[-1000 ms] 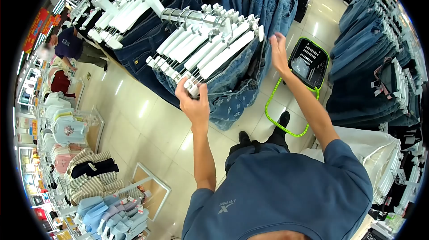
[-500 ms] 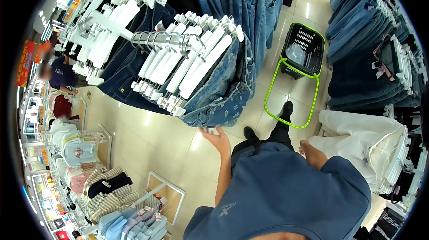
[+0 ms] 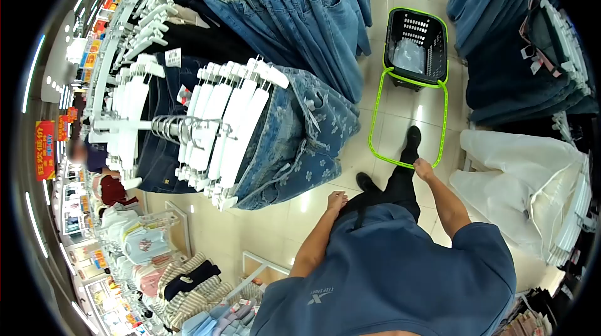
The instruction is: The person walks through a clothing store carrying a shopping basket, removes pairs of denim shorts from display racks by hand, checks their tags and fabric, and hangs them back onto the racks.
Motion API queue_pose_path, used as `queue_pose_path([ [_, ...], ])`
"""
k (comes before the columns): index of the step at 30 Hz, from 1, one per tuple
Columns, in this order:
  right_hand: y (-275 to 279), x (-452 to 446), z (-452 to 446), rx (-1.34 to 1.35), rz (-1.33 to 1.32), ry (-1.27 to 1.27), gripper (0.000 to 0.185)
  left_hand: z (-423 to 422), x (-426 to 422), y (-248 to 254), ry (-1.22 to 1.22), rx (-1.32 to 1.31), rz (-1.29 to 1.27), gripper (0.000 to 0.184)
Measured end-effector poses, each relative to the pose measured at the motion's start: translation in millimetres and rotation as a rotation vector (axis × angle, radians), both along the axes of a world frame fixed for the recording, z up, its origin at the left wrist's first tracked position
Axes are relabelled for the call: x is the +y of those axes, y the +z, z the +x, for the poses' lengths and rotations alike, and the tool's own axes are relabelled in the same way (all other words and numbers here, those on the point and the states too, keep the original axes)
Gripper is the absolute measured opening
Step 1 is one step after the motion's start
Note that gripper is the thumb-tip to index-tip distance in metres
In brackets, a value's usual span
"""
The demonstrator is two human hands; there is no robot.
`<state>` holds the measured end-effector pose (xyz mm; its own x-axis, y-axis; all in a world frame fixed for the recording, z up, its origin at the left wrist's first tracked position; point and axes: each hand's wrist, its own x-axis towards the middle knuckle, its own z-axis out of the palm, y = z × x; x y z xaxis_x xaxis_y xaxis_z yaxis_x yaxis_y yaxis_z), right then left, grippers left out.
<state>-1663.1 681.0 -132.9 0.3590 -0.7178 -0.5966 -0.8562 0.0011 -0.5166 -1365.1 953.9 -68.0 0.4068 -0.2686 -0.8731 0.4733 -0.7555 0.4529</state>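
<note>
My right hand (image 3: 424,170) is closed on the far bar of the long green handle (image 3: 374,120). That handle belongs to a black basket (image 3: 437,53) with a green rim, which holds a clear plastic item (image 3: 409,55). Near my waist, at the left side of my body, my left hand (image 3: 337,201) has its fingers curled in, and nothing shows in it. Up and left of that hand, patterned denim garments (image 3: 322,123) hang from white hangers (image 3: 216,129) on a metal rail, apart from both hands.
More jeans (image 3: 313,23) hang at the top, and others (image 3: 501,73) on the right rack. White trousers (image 3: 513,179) hang at the right. Striped clothes (image 3: 194,286) are at the lower left. A person (image 3: 97,159) stands at the far left. Tiled floor (image 3: 300,211) shows between racks.
Both hands have come away from the denim rack and down toward my body. The right one has closed on the green handle; the left one's fingers have curled. The view has turned and shifted.
</note>
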Motion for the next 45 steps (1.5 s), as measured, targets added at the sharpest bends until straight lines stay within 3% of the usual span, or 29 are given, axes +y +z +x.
queue_pose_path([
  [2,-36.6,1.9,-6.8,0.054,-0.048,0.088,0.039,-4.0,-18.8,13.5,0.025,0.028,0.006,0.023],
  [3,-38.6,1.7,-9.5,0.135,0.07,0.166,0.047,-7.6,-25.1,19.3,0.001,0.025,0.015,0.022],
  [5,-7.4,5.9,-6.1,0.325,0.084,0.263,0.057,-12.6,-20.0,-6.6,-0.036,0.046,0.022,0.021],
  [8,-2.7,7.4,-11.4,0.415,0.194,0.315,0.068,-30.3,-40.0,-2.5,-0.155,0.013,0.127,0.021],
  [11,18.5,-16.3,-3.4,0.49,0.151,0.432,0.045,-41.9,-60.3,-18.4,-0.27,-0.035,0.127,0.019],
  [13,18.3,-39.4,-5.4,0.431,0.152,0.471,0.039,-50.6,-87.7,-17.1,-0.284,0.006,0.103,0.02],
  [18,-3.8,-88.0,-26.3,0.257,-0.037,0.503,0.04,-66.6,-179.6,-13.7,-0.274,0.082,0.04,0.02],
  [23,49.8,-150.1,-25.6,0.149,-0.181,0.503,0.043,-87.0,-255.8,-13.7,-0.224,0.08,-0.065,0.02],
  [29,93.1,-206.3,6.3,0.07,-0.357,0.484,0.043,-84.1,-293.9,-71.6,-0.387,-0.273,0.05,0.024],
  [36,136.5,-248.1,35.6,-0.011,-0.407,0.455,0.043,-88.9,-343.6,-22.7,-0.188,-0.08,0.005,0.023],
  [39,136.9,-255.1,33.4,-0.033,-0.405,0.455,0.042,-91.1,-350.2,-30.5,-0.14,-0.026,-0.06,0.022],
  [41,137.6,-256.6,27.5,-0.004,-0.343,0.438,0.042,-96.0,-363.2,-14.9,-0.003,0.006,-0.143,0.022],
  [45,114.1,-253.6,9.9,0.068,-0.311,0.453,0.04,-91.6,-386.9,21.9,-0.013,0.052,-0.175,0.02],
])
